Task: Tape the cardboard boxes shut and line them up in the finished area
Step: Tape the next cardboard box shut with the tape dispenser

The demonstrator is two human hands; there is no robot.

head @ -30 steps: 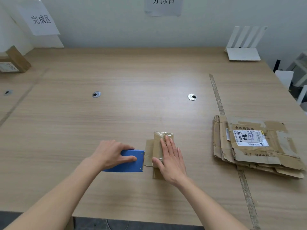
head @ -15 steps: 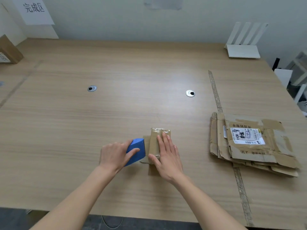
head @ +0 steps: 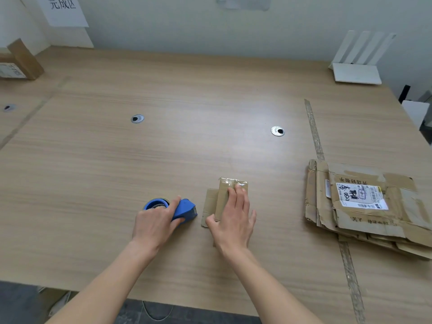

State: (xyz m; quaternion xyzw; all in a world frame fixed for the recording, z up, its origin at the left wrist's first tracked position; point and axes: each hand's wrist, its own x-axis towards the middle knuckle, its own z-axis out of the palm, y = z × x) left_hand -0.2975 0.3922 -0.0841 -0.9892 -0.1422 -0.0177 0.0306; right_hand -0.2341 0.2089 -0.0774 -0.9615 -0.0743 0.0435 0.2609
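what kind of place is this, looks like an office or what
Probably a parcel packing or sorting station, not an office: a stack of flattened boxes with a shipping label, a blue tape dispenser in the left hand, and paper zone signs on the wall.

The single head camera is looking forward and down, close over the near table (head: 187,148) edge, facing the far wall (head: 187,24).

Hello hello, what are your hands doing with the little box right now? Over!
Left hand grips blue tape dispenser, beside the box. Right hand presses flat on small cardboard box. Nothing in the way; flattened cardboard stack sits off right.
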